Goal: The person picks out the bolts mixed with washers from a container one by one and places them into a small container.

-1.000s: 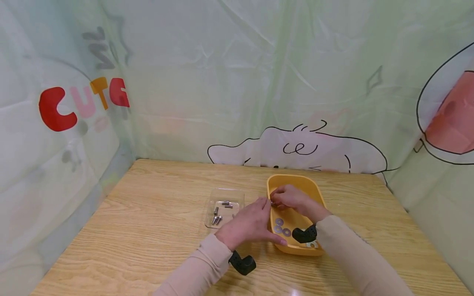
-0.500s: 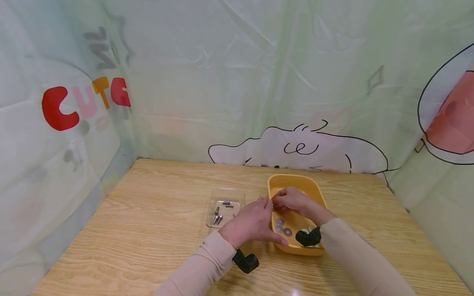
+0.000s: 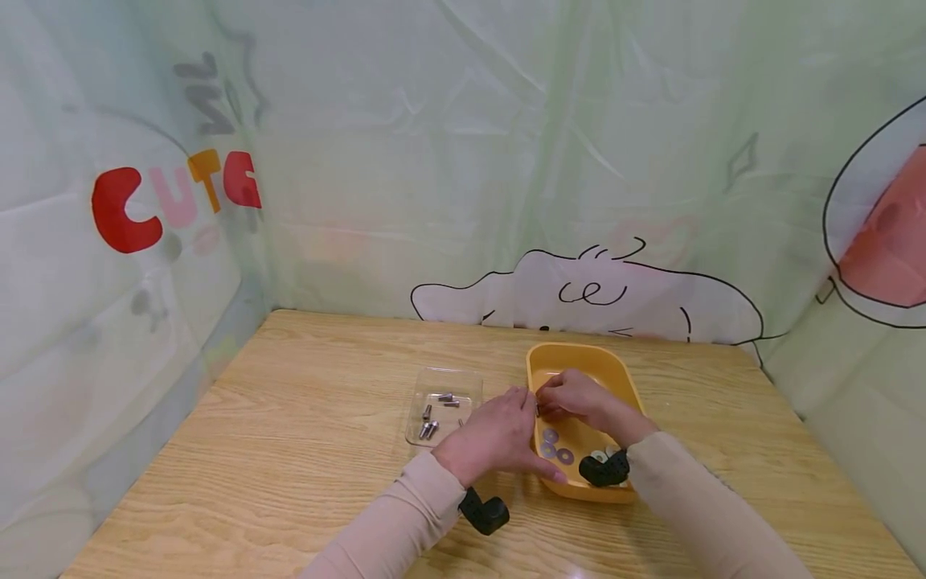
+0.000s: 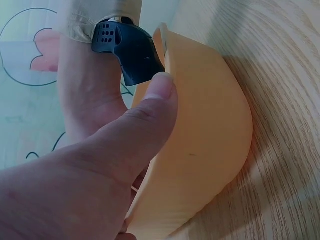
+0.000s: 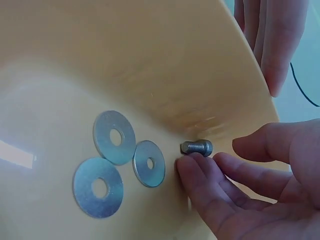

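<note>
My right hand (image 3: 575, 396) is inside the yellow bin (image 3: 579, 348), by its left wall. In the right wrist view, the fingertips of that hand (image 5: 250, 185) touch a short metal screw (image 5: 197, 147) lying against the wall. The thumb stands apart from the screw. Beside it lie three flat metal washers (image 5: 114, 137). My left hand (image 3: 499, 434) spans the bin's near left corner with its fingers extended. In the left wrist view, the thumb (image 4: 150, 107) rests along the rim; the other fingers lie along the outside of the wall in the right wrist view.
Left of the bin stands a clear plastic tray (image 3: 415, 402) with several screws (image 3: 428, 430), partly behind my left hand. Small pale ring-shaped pieces (image 3: 599, 456) lie at the bin's near right end, partly covered by the right wrist camera (image 3: 604, 469). A printed curtain (image 3: 391, 201) borders the wooden table (image 3: 289, 450).
The view has shifted slightly. My right hand stays by the bin's left wall with its fingers at the screw. My left hand keeps its place on the rim.
</note>
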`<action>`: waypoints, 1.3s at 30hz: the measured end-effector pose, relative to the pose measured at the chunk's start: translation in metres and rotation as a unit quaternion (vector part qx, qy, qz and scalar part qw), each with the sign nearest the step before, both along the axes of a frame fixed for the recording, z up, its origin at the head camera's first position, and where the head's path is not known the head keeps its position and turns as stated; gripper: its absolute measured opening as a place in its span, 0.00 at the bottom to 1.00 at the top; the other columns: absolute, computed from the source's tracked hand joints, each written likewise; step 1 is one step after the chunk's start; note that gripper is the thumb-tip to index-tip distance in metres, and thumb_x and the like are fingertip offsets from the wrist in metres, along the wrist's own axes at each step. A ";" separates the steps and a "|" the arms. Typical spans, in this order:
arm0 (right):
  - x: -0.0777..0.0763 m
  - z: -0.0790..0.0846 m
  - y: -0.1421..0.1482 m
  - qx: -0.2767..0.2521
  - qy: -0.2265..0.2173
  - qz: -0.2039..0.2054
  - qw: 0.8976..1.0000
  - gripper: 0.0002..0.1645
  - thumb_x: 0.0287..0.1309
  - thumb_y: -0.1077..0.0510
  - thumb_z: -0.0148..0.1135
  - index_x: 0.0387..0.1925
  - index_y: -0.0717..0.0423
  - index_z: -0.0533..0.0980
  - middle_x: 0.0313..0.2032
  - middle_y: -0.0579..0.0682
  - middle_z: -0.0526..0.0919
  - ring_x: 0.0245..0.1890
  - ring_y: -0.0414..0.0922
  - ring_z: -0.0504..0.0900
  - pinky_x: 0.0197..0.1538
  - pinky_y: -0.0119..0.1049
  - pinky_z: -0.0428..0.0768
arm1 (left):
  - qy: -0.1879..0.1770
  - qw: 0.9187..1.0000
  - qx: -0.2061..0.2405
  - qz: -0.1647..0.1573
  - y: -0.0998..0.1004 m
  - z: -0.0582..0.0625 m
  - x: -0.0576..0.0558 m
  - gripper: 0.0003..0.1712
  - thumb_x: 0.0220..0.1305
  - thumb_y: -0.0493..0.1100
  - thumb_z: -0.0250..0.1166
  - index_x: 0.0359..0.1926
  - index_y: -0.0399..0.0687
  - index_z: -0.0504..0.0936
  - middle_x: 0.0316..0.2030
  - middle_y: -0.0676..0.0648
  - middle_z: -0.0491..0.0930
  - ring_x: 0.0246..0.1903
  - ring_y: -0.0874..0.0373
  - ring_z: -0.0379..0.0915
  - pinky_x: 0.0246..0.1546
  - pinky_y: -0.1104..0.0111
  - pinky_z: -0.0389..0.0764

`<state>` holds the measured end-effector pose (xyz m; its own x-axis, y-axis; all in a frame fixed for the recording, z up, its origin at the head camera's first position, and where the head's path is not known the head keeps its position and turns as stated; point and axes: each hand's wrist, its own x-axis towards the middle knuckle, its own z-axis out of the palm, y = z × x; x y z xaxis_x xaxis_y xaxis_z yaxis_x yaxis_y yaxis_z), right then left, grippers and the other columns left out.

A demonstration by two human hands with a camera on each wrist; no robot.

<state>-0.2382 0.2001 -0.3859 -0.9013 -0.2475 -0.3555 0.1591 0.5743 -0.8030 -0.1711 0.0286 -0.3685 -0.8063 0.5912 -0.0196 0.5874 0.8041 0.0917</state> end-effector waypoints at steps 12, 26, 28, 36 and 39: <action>0.001 -0.005 -0.002 -0.026 -0.017 -0.016 0.999 0.19 0.67 0.66 0.56 0.55 0.74 0.75 0.42 0.60 0.85 0.38 0.50 0.85 0.52 0.44 0.85 | -0.004 1.000 -0.010 0.003 0.000 0.001 0.001 0.63 0.46 0.84 0.60 0.69 0.42 0.65 0.57 0.49 0.73 0.54 0.60 0.70 0.60 0.72 0.74; -0.001 -0.011 0.000 -0.020 -0.020 -0.040 0.999 0.20 0.68 0.65 0.56 0.57 0.72 0.74 0.46 0.62 0.84 0.39 0.49 0.85 0.52 0.43 0.84 | -0.010 1.000 -0.004 0.006 0.001 0.002 0.002 0.63 0.47 0.83 0.60 0.70 0.41 0.64 0.56 0.49 0.72 0.51 0.61 0.69 0.59 0.73 0.74; 0.000 -0.011 0.000 -0.020 -0.021 -0.039 0.999 0.20 0.68 0.65 0.56 0.58 0.72 0.74 0.46 0.62 0.84 0.40 0.50 0.85 0.53 0.43 0.84 | -0.012 1.000 -0.002 0.005 0.001 0.002 0.002 0.63 0.47 0.83 0.60 0.70 0.41 0.64 0.56 0.49 0.72 0.51 0.61 0.69 0.59 0.72 0.74; 0.000 -0.013 0.002 -0.048 -0.018 -0.038 0.998 0.19 0.68 0.66 0.55 0.56 0.74 0.75 0.46 0.62 0.84 0.36 0.45 0.84 0.48 0.38 0.86 | -0.009 1.000 0.008 0.002 0.000 -0.001 0.001 0.64 0.46 0.83 0.61 0.70 0.41 0.64 0.56 0.49 0.72 0.52 0.61 0.69 0.59 0.72 0.74; 0.001 -0.011 0.002 -0.062 -0.017 -0.036 0.997 0.18 0.68 0.66 0.54 0.55 0.74 0.75 0.46 0.62 0.84 0.36 0.45 0.85 0.48 0.39 0.86 | -0.010 1.000 0.013 0.003 -0.001 -0.002 0.000 0.63 0.45 0.83 0.61 0.70 0.42 0.64 0.55 0.49 0.72 0.51 0.61 0.69 0.58 0.72 0.75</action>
